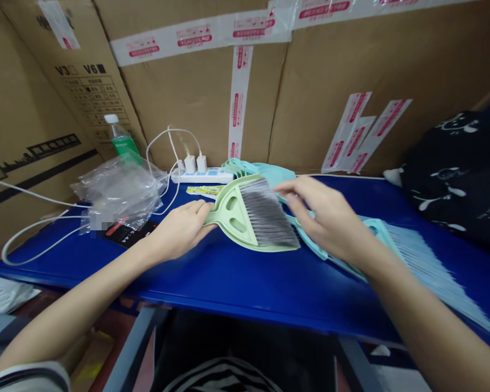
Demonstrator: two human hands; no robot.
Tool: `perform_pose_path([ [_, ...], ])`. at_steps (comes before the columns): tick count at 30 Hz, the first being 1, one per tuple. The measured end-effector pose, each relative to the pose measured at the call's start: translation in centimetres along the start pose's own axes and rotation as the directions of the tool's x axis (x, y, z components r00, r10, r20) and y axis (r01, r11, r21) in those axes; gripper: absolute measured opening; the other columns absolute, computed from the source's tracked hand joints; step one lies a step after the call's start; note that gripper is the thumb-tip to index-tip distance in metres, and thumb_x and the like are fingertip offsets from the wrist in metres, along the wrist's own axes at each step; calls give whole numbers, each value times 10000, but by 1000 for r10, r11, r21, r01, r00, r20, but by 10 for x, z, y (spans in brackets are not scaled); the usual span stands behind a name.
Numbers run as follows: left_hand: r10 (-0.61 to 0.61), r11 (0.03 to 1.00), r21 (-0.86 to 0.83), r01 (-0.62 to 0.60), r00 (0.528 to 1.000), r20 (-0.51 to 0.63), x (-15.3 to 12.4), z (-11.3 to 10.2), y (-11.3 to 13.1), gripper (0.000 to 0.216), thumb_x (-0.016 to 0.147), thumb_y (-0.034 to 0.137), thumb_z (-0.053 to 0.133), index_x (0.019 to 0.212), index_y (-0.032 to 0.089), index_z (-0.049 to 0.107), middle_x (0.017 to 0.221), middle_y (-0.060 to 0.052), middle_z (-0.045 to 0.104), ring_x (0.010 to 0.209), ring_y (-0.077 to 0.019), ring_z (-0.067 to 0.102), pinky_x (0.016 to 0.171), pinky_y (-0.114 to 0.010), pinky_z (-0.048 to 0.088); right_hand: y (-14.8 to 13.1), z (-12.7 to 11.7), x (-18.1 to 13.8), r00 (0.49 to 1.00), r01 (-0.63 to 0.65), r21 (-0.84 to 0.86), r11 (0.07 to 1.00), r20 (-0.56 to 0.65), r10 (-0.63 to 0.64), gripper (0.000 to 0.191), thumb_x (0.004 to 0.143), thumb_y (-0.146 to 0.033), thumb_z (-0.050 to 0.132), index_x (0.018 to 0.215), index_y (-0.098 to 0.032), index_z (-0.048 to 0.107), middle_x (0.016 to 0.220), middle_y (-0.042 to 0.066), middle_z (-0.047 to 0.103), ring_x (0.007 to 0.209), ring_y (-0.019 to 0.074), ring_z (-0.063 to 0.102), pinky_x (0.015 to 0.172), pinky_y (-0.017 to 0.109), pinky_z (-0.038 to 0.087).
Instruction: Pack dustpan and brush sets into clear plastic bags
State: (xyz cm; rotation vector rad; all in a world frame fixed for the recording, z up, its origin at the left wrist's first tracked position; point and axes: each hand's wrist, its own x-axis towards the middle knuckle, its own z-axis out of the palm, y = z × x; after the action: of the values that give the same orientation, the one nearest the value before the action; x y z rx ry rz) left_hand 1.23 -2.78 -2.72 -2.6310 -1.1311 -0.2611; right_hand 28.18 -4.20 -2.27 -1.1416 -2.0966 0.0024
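Observation:
My left hand (183,228) is closed around the handle end of a light green hand brush (267,212), which lies nested against a matching green dustpan (245,244). The grey bristles point to the right, and the pair is held up over the table. Just right of the bristles is my right hand (326,218), fingers loosely bent, thumb apart, with nothing visible in it. Beneath that hand and forearm lies a light blue brush (428,267) with pale bristles, partly hidden. Light blue dustpans (269,172) rest at the back of the table.
On the blue table (228,277) stand a white power strip (212,175) with chargers and cables, clear plastic bags (118,188) and a bottle (122,139). A phone (128,233) lies near the bags. Cardboard boxes (188,98) wall the back; a black patterned bag (457,174) sits right.

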Motion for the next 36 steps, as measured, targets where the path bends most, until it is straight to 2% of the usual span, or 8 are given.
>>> perform_pose_path([
  [3,-11,999,29,12,1000,-28,8,-4,9,313,979,326,407,1138,93,543,1019,-144,668,997,-284,648,828,-401,541,-23,10,-5,961,223,-56,973,180,-209,267,962,-343,439,898,-176,637,863,89,602,846,226,556,761,369,472],
  [6,23,998,51,-21,999,-33,19,-6,17,316,968,317,449,1143,75,551,1063,-168,670,1026,-294,650,840,-399,538,-30,23,-9,960,243,-185,952,185,-209,265,922,-370,531,795,-165,640,811,80,557,808,225,506,718,355,425],
  [12,34,999,-7,-34,999,-34,48,-20,30,321,959,328,469,1168,101,557,1037,-141,680,927,-272,675,786,-384,533,-22,12,-8,970,210,-379,901,-36,-241,270,879,-349,568,680,-181,637,721,50,477,720,206,426,635,321,331],
  [19,43,997,-62,-45,999,-33,111,-38,27,213,914,237,496,1038,116,619,942,-94,669,906,-252,648,791,-350,487,-7,-33,-14,939,90,-703,705,-177,-296,272,867,-267,544,616,-189,613,668,43,426,656,194,363,571,312,240],
  [22,99,990,-95,-107,992,-83,145,-31,10,312,901,303,536,1142,121,614,1040,-108,631,969,-257,617,839,-363,466,10,-55,-32,956,-45,-734,678,-228,-183,421,944,-344,423,578,-191,564,658,42,410,623,178,347,550,309,225],
  [29,133,990,-53,-128,986,102,204,10,-10,396,886,248,521,1266,182,608,1135,-100,647,1102,-266,557,973,-393,401,46,-74,-83,975,-199,-836,511,-223,15,549,970,-389,250,566,-197,567,666,82,437,602,196,368,516,303,224],
  [33,90,996,9,-93,984,152,214,28,-15,407,875,213,488,1261,219,615,1159,-101,651,1166,-285,510,954,-408,414,63,-53,-105,977,-204,-818,537,-136,165,525,957,-374,273,585,-195,597,664,99,473,624,225,436,517,318,312],
  [36,76,994,62,-88,982,174,215,32,-20,448,861,159,445,1271,245,604,1169,-96,649,1169,-282,508,957,-428,412,73,-39,-117,981,-189,-722,666,-112,157,585,964,-492,212,700,-189,637,769,137,553,697,263,499,587,400,423],
])
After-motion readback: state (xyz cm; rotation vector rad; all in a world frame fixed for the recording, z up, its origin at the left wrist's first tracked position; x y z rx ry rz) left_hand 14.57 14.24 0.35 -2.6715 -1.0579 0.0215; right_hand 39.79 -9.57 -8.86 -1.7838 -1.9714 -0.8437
